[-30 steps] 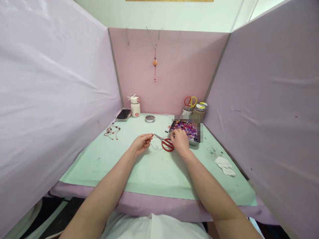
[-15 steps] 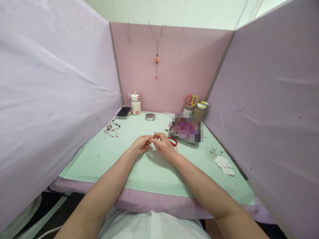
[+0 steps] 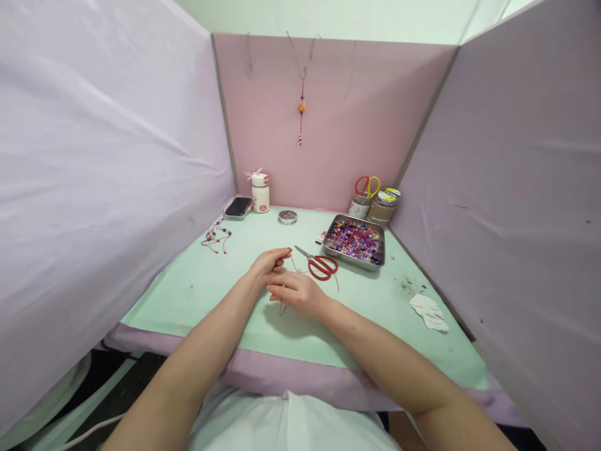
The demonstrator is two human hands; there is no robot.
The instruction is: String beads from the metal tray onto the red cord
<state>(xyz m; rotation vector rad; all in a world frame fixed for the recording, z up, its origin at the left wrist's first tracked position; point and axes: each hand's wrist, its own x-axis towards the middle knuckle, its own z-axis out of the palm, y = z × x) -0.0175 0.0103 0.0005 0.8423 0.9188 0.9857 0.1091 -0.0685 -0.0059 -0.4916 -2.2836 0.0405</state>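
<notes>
My left hand is held just above the green table top, its fingers pinched on the upper end of a thin red cord. My right hand is a little nearer to me, fingers closed on the same cord, whose lower end hangs under the hand. Red-handled scissors lie on the table just beyond my right hand, untouched. Behind them stands a metal tray filled with purple and mixed beads.
At the back stand a white bottle, a phone, a small round tin and jars with scissors. Finished beaded cords lie at left, a white tissue at right. Fabric partitions enclose three sides; a beaded tassel hangs behind.
My right hand left the scissors by the tray, came to my left hand and took the cord, then drew back toward me along it. The scissors now lie free.
</notes>
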